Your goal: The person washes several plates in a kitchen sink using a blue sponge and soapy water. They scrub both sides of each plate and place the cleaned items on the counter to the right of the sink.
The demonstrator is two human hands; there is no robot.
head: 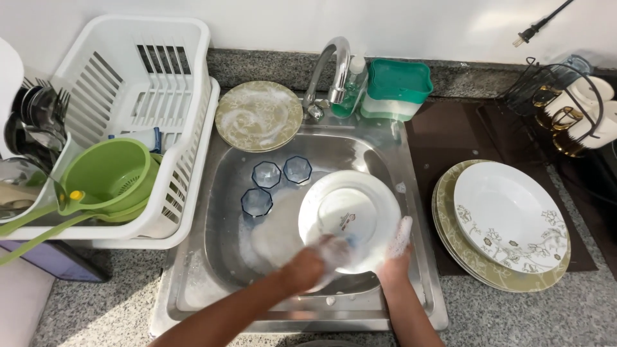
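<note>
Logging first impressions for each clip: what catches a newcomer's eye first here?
A soapy white plate held over the steel sink, gripped by the right hand and rubbed by the sudsy left hand. Three blue glasses sit in the basin, and patterned plates are stacked to the right.

Glasses (267,174) crowding sink's (225,257) left

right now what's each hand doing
Left hand: soapy, pressed against the round white plate; what it grips cannot be told.
Right hand: closed on that plate's rim.
</note>
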